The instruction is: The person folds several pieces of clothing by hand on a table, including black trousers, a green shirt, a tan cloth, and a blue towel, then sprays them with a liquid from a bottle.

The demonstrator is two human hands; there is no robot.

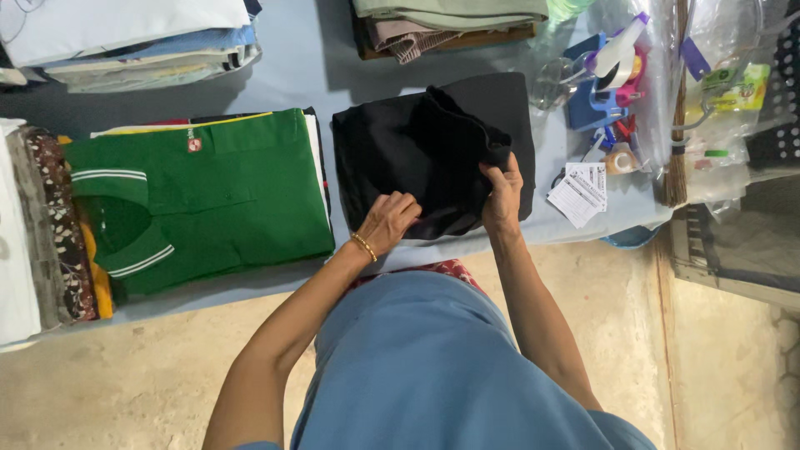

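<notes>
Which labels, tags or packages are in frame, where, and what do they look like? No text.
Small square red-and-white chest badge: on the folded green polo shirt, left of the black garment that both hands grip.
White rectangular printed paper tags: fanned stack on the blue-grey table, right of the right hand.
Clear plastic packet with yellow-green insert: far right, crinkled, beside a brown broom handle.
No screens or signs.

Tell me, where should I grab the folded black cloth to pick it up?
Probably by the two near corners of the black folded garment, coming from the person's side of the table. That edge lies nearest and free, and the left hand and right hand already grip it there. The far side is bulkier and sits close to other piles.
</notes>
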